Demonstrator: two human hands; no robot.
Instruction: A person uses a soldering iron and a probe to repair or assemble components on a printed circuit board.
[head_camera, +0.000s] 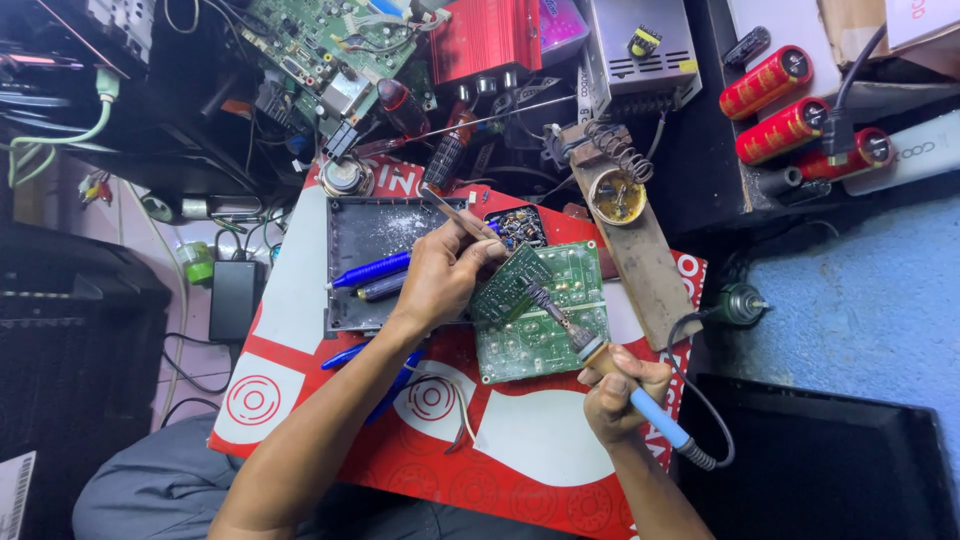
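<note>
The right hand (618, 388) is clamped around a soldering iron (590, 345) whose long axis runs from five o'clock up to its tip at eleven o'clock, over the green circuit board (540, 315) at centre. The left hand (445, 275) pinches tweezers (455, 212), pointing toward eleven o'clock.

Bright even overhead light, vivid colours, dark underexposed edges, slight wide-angle distortion
</note>
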